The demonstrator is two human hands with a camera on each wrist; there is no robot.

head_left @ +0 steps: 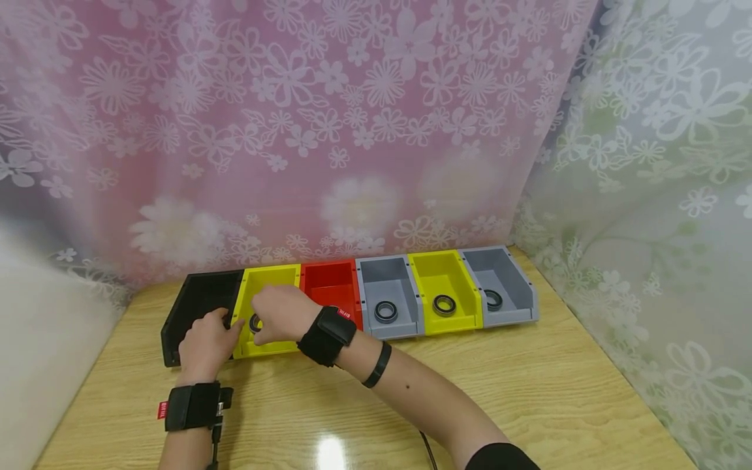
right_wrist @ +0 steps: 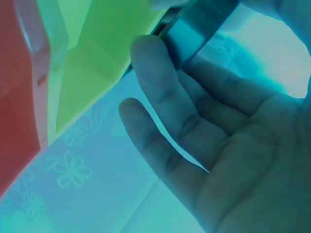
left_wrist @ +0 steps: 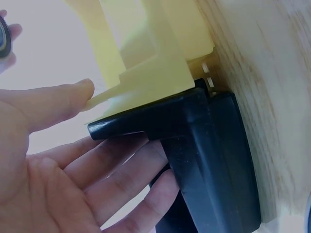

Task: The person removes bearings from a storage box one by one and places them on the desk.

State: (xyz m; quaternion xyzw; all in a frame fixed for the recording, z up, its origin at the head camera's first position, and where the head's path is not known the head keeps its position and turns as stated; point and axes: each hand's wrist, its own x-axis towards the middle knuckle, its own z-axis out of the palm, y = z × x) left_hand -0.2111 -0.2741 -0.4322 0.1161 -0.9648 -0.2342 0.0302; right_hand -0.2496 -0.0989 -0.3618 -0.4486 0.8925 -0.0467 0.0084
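My left hand (head_left: 205, 343) straddles the side walls where the black bin (head_left: 202, 290) and the left yellow bin (head_left: 267, 277) meet. In the left wrist view its thumb lies on the yellow side and its fingers curl under the black rim (left_wrist: 141, 119), pinching both walls. Over the left yellow bin, my right hand (head_left: 284, 313) holds a ball bearing (head_left: 254, 323) between thumb and fingers. The bearing's shiny metal ring (right_wrist: 189, 36) shows in the right wrist view, partly covered by the fingers.
The bins stand in one row on a wooden table (head_left: 282, 411). A red bin (head_left: 329, 277), a grey bin (head_left: 384, 274), another yellow bin (head_left: 440, 271) and a grey end bin (head_left: 490, 264) continue rightward. Bearings lie in the last three. A floral curtain (head_left: 352, 130) hangs behind.
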